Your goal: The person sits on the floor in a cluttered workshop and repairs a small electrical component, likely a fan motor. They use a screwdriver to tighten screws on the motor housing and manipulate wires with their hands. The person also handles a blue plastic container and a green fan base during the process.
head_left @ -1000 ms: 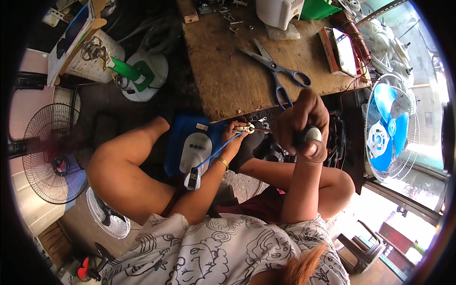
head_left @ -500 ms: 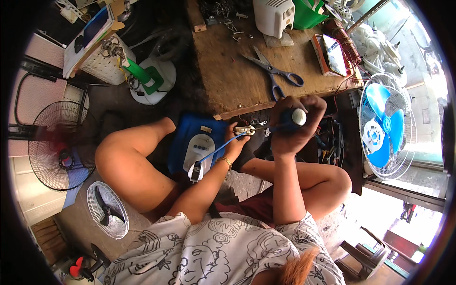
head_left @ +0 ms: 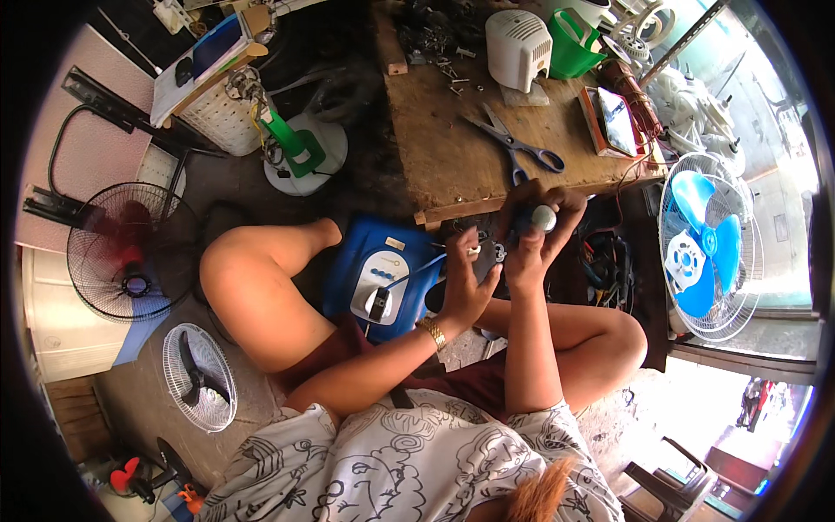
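Note:
My right hand [head_left: 531, 235] is closed around a tool with a dark handle and a pale rounded end [head_left: 544, 217], pointed away from my view. My left hand [head_left: 465, 287], with a gold watch at the wrist, holds a small white part [head_left: 473, 250] between its fingers, its thumb spread toward the right hand. A small metal piece [head_left: 498, 253] shows between the hands; what grips it is unclear. A blue cable [head_left: 409, 277] runs from near my left hand to the blue base [head_left: 348, 283] with white panel between my legs.
A wooden workbench [head_left: 452, 157] ahead holds scissors [head_left: 513, 143], screws, a white housing [head_left: 517, 52], a green container [head_left: 570, 48] and a red box [head_left: 600, 130]. Fans stand left [head_left: 198, 374] and right [head_left: 709, 244]. A green-and-white stand [head_left: 304, 152] is at upper left.
My left fingers have shifted on the white part, the thumb opening out to the right. The tool in my right hand sits closer above the left hand. The scene has shifted slightly in view.

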`<state>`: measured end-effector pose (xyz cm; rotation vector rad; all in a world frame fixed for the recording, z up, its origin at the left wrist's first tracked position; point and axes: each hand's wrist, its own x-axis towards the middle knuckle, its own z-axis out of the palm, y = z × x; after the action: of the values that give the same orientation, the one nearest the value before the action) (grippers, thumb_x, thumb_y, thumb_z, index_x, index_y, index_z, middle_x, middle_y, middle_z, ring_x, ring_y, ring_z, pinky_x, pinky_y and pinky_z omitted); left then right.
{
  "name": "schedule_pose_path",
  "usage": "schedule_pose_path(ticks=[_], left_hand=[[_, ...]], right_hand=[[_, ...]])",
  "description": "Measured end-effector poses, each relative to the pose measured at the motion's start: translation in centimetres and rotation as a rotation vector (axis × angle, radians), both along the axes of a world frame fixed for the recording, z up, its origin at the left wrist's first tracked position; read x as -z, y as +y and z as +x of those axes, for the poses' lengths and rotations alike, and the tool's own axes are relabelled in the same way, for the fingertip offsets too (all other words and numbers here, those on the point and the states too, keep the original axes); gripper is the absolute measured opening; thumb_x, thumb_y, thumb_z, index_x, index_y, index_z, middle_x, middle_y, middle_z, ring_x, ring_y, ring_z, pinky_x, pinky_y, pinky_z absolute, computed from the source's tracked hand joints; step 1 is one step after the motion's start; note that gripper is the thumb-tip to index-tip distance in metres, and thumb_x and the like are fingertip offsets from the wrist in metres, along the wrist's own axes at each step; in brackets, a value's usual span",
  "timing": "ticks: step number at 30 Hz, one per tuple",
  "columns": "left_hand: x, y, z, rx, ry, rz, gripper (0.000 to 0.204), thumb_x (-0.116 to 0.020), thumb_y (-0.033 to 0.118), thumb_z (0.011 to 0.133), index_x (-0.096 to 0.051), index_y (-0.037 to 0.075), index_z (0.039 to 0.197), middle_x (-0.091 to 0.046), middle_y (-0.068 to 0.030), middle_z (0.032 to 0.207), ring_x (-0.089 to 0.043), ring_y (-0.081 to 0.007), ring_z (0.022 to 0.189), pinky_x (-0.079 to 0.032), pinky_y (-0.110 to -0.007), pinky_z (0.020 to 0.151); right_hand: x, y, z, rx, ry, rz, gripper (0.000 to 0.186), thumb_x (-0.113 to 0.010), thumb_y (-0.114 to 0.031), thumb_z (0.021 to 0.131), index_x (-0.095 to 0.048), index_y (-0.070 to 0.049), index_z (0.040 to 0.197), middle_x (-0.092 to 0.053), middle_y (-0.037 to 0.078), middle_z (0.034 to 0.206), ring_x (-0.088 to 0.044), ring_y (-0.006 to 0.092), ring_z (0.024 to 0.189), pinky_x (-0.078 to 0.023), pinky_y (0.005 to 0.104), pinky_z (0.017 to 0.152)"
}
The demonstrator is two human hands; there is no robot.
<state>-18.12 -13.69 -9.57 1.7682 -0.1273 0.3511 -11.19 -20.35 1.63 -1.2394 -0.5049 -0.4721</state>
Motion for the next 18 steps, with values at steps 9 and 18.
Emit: schedule_pose_path(ticks=[9, 18], left_hand=[[-4.5, 3.9, 5.6, 0.539, -0.019, 0.363, 0.026, -0.054, 0.010, 0.086, -0.054, 0.000, 0.110, -0.063, -0.0225, 0.099, -0.060, -0.0395, 0.094, -0.049, -0.044, 0.079], [-4.2, 3.3, 6.1, 0.205, -0.202, 0.285, 0.022, -0.071, 0.023, 0.076, -0.063, 0.004, 0.080, -0.062, -0.0171, 0.072, -0.062, -0.0350, 0.072, -0.047, -0.042, 0.061]], right_hand=[[-0.4, -2.0, 0.5, -0.359, 0.145, 0.148, 0.053, -0.056, -0.053, 0.087, -0.045, -0.003, 0.098, -0.056, 0.013, 0.079, -0.048, 0.0127, 0.048, -0.040, 0.0228, 0.046], [0.9, -0.3, -1.0, 0.215, 0.027, 0.033, 0.035, -0.066, -0.027, 0.085, -0.048, -0.003, 0.104, -0.048, 0.007, 0.103, -0.047, 0.0142, 0.090, -0.039, 0.0268, 0.081]])
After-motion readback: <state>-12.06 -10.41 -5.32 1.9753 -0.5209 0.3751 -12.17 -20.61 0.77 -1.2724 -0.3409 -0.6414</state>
